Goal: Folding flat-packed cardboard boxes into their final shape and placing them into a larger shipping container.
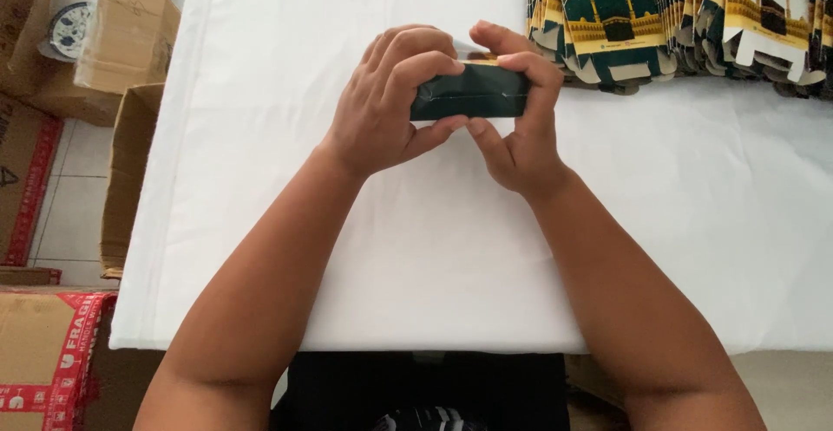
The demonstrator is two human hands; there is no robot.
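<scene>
Both hands hold one small dark green box above the white table; the left hand grips its left end; the right hand pinches its right end. A row of flat printed boxes lies well apart at the table's far right; brown cartons stand on the floor

A white cloth-covered tabletop carries a fanned row of flat, unfolded dark green and gold printed cardboard cartons along its far right edge, while brown corrugated cardboard boxes stand on the pale tiled floor just left of the tabletop.
</scene>
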